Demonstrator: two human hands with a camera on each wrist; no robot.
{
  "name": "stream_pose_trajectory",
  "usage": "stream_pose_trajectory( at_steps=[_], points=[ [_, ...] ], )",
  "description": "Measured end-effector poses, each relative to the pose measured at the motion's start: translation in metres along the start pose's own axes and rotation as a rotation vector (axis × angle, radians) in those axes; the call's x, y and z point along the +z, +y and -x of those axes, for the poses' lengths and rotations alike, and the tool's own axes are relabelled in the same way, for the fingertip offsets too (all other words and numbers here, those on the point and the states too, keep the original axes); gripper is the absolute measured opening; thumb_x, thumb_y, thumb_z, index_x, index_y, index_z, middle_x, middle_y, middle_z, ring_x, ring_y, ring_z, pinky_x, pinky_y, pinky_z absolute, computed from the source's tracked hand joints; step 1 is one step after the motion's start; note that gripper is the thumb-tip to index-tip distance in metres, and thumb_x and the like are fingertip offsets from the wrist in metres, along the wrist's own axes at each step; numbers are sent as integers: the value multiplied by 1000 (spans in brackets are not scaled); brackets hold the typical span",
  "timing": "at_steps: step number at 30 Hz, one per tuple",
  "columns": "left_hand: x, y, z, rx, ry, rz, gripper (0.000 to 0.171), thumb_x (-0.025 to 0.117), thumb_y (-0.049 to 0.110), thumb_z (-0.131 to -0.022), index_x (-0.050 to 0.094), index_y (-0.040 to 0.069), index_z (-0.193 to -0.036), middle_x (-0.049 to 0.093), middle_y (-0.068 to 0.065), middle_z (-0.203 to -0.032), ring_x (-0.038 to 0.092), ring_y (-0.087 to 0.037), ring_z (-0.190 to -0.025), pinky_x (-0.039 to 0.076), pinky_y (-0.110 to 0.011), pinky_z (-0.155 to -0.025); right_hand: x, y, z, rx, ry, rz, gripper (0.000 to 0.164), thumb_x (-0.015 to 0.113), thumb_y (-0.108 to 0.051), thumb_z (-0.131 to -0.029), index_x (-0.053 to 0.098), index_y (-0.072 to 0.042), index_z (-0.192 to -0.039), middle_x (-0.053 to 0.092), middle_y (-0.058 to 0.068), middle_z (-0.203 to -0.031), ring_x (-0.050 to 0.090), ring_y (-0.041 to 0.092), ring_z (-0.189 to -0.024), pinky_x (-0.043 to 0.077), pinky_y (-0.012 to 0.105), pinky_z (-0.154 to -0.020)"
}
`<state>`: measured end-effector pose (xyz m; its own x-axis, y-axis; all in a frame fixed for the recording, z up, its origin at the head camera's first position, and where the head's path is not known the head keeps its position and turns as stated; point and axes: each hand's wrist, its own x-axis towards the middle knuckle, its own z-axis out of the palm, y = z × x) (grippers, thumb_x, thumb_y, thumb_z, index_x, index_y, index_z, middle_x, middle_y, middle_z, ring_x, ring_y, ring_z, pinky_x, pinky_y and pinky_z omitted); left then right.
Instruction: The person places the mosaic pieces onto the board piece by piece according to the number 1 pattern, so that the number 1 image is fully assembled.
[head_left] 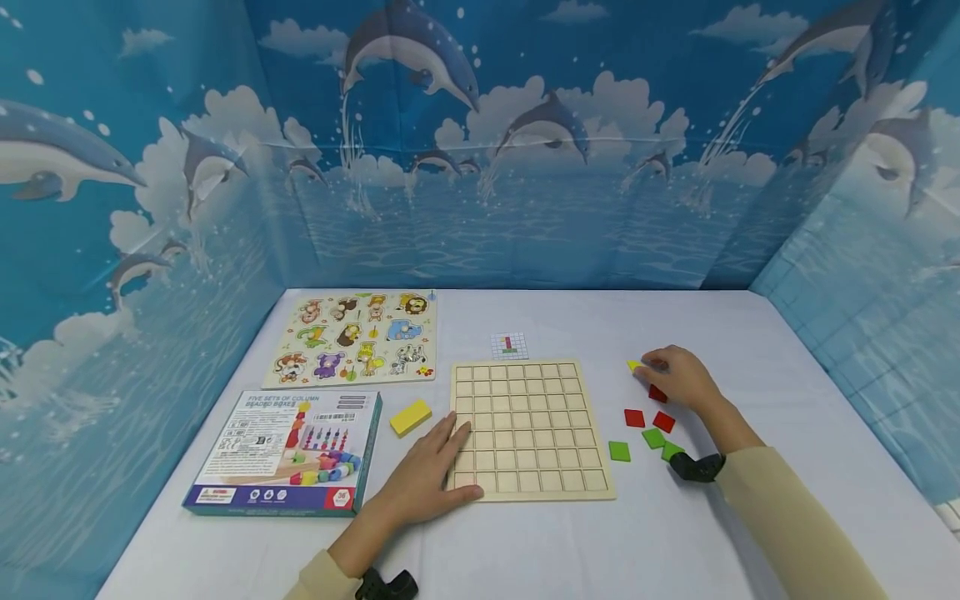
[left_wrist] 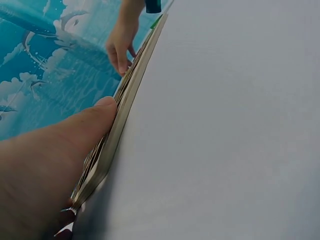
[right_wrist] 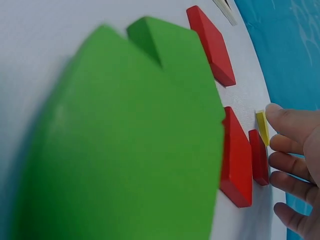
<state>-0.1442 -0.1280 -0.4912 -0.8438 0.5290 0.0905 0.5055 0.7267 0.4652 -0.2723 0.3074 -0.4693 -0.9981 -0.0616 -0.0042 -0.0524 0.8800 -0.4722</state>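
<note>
The left hand (head_left: pixel 424 482) rests on the left edge of a wooden grid board (head_left: pixel 525 430), fingers extended; its thumb (left_wrist: pixel 106 107) lies on the board's near edge in the left wrist view. On the right, the right hand (head_left: pixel 681 377) reaches down to a yellow square tile (head_left: pixel 632 365). Its thumb and fingers are apart beside the yellow tile (right_wrist: pixel 262 127) in the right wrist view; whether they touch it is hard to tell. Close to this hand lie several red tiles (head_left: pixel 633 417) and green tiles (head_left: pixel 619 451).
A small grid card (head_left: pixel 509 346) with coloured squares lies behind the board. To the left are a yellow block (head_left: pixel 410 418), a boxed beads set (head_left: pixel 285 450) and an animal puzzle board (head_left: pixel 352 340). Dolphin-print curtains (head_left: pixel 480 208) enclose the white table (head_left: pixel 675 542).
</note>
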Motion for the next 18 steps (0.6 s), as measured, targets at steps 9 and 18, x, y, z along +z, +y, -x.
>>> stream_pose_trajectory(
  at_steps=[9, 18],
  points=[
    [3, -3, 0, 14, 24, 1, 93, 59, 62, -87, 27, 6, -154, 20, -19, -159, 23, -36, -144, 26, -53, -112, 6, -1, -5, 0, 31, 3, 42, 70, -25, -91, 65, 7, -118, 57, 26, -114, 52, 41, -106, 48, 56, -91],
    [5, -5, 4, 19, 34, -17, 97, 56, 65, -88, 26, -1, -152, 18, -16, -160, 19, -30, -146, 23, -51, -114, 6, -10, -1, 42, 40, -26, 37, 72, -19, -89, 62, 5, -115, 58, 25, -112, 52, 39, -102, 50, 53, -90]
  ],
)
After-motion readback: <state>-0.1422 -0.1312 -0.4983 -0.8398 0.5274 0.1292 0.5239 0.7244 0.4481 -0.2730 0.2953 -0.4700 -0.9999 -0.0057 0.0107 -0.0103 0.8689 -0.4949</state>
